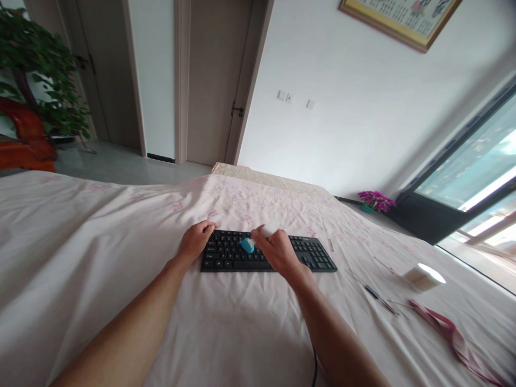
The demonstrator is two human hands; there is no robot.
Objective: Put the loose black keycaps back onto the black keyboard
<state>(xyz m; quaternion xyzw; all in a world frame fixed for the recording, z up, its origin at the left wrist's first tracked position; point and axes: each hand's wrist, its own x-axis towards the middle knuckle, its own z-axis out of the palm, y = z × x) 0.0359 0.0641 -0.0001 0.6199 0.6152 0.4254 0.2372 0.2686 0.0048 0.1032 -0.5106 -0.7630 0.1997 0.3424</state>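
A black keyboard (310,252) lies on a pale pink flowered sheet (121,258). My left hand (195,240) rests on the keyboard's left end, fingers curled over its top left corner. Over the middle of the keys, my right hand (277,250) is closed on a small white and blue object (247,245); its blue end points left and down onto the keys. What this object is I cannot make out. A black cable (315,368) runs from the keyboard toward me.
To the right on the sheet lie a small white round container (423,277), thin tools (377,293), a small stick (331,245) and a pink ribbon (451,333). Behind are doors, a potted plant (44,80), purple flowers (377,201) and a large window (475,177).
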